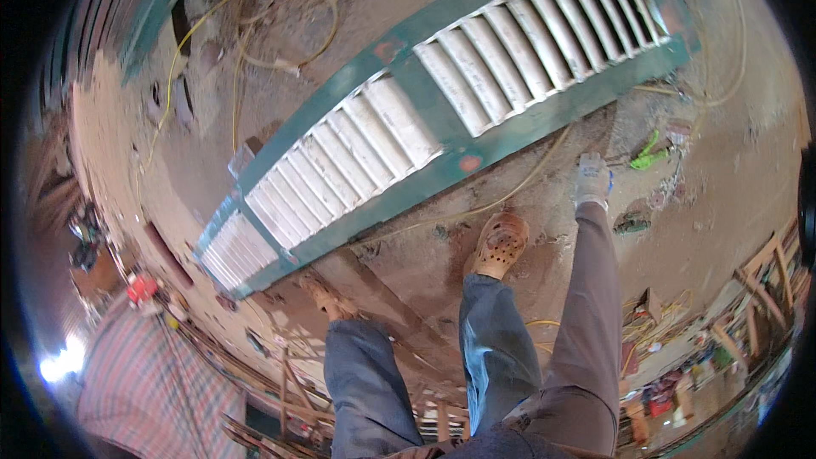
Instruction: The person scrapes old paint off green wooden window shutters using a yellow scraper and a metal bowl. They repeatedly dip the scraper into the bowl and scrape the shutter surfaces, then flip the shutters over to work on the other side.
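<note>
The gloved right hand (pixel 592 178), fingers curled but gripping nothing I can make out, reaches toward the green shutter's (pixel 442 119) lower long edge on the floor (pixel 731 195); grasping that edge looks next.

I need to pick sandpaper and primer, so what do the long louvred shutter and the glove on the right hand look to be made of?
The louvred shutter looks like wood: a green-painted frame, worn bare in reddish spots, with slats in chalky off-white paint. The glove on the right hand looks like pale knitted fabric with a ribbed cuff; any palm coating cannot be made out. The shutter lies on a dusty floor, probably concrete or packed earth.
</note>
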### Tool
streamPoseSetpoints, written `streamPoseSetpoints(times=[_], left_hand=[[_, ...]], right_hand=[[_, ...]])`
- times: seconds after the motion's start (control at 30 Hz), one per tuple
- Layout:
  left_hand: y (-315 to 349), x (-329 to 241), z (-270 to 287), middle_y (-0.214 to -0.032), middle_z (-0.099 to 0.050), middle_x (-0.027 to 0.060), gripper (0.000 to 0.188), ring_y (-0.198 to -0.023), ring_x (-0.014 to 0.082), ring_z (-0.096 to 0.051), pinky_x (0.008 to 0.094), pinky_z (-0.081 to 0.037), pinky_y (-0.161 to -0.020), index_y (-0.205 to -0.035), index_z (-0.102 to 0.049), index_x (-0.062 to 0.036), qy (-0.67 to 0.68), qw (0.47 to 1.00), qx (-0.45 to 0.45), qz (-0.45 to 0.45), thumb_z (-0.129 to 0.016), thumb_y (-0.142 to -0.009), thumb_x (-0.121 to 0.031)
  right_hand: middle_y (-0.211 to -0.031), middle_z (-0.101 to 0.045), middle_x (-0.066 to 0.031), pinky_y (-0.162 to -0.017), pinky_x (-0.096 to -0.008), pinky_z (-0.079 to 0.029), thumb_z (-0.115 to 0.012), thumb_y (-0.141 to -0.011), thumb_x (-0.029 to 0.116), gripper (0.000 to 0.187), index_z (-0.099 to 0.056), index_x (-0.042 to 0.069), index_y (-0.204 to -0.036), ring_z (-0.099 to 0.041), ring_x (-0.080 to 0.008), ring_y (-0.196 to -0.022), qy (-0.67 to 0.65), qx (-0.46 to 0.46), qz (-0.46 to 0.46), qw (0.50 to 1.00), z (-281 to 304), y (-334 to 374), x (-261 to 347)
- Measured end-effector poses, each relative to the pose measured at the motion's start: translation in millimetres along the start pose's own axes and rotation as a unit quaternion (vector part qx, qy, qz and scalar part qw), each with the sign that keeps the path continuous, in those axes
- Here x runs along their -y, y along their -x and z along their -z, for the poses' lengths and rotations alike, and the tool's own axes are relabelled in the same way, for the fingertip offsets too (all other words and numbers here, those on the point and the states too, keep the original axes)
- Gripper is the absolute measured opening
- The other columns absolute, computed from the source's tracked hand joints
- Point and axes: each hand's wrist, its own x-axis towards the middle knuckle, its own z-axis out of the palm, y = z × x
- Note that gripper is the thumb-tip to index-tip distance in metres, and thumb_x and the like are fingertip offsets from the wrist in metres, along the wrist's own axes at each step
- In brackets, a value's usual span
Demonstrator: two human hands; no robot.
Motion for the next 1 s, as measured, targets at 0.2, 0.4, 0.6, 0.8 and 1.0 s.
streamPoseSetpoints(times=[0.2, 0.4, 0.6, 0.8, 1.0], left_hand=[[5, 5, -9, -0.136, -0.051, 0.0226, 0.074, -0.122, 0.0402, -0.055, 0.0459, -0.046, -0.102, -0.143, -0.044, 0.002, 0.019, 0.987, -0.157, 0.041, -0.072, -0.083, -0.031], [30, 6, 18, -0.139, -0.047, 0.0246, 0.078, -0.124, 0.043, -0.052, 0.0426, -0.044, -0.106, -0.147, -0.034, 0.0068, -0.064, 0.873, -0.447, 0.185, -0.066, -0.09, -0.037], [64, 46, 85, -0.12, -0.059, 0.016, 0.053, -0.108, 0.0301, -0.06, 0.0378, -0.049, -0.094, -0.125, -0.053, 0.0002, 0.239, 0.812, -0.531, 0.032, -0.056, -0.098, -0.045], [175, 50, 194, -0.06, -0.051, 0.0014, 0.037, -0.056, 0.0211, -0.056, 0.0387, -0.051, -0.058, -0.07, -0.054, -0.0181, 0.837, 0.371, -0.396, 0.068, -0.055, -0.1, -0.04], [348, 111, 232, -0.06, -0.054, 0.0041, 0.035, -0.056, 0.0254, -0.056, 0.0434, -0.05, -0.058, -0.069, -0.052, -0.0157, 0.873, 0.311, -0.376, 0.014, -0.055, -0.099, -0.034]], right_hand=[[-0.117, -0.062, -0.0123, -0.102, -0.0438, -0.042, -0.056, -0.09, 0.021, 0.038, -0.06, 0.012, -0.127, -0.057, -0.03, -0.112, -0.012, -0.061, 0.298, 0.953, 157, 143, 54], [-0.087, -0.059, -0.0132, -0.075, -0.0491, -0.044, -0.065, -0.086, 0.015, 0.012, -0.058, 0.008, -0.092, -0.058, -0.0372, -0.083, -0.343, 0.003, 0.397, 0.851, 419, 327, 68], [-0.105, -0.063, -0.0192, -0.084, -0.0467, -0.048, -0.062, -0.092, 0.01, 0.026, -0.056, 0.001, -0.116, -0.062, -0.0374, -0.095, -0.532, 0.11, 0.392, 0.743, 557, 444, 134], [-0.145, -0.046, -0.0277, -0.111, -0.0536, -0.033, -0.059, -0.093, 0.054, 0.079, -0.043, -0.002, -0.146, -0.045, -0.0437, -0.133, -0.255, 0.029, 0.523, 0.813, 570, 491, 211], [-0.133, -0.054, -0.0244, -0.093, -0.0502, -0.051, -0.068, -0.086, 0.049, 0.075, -0.049, 0.007, -0.145, -0.055, -0.0393, -0.118, -0.079, 0.093, 0.683, 0.72, 579, 556, 287]])
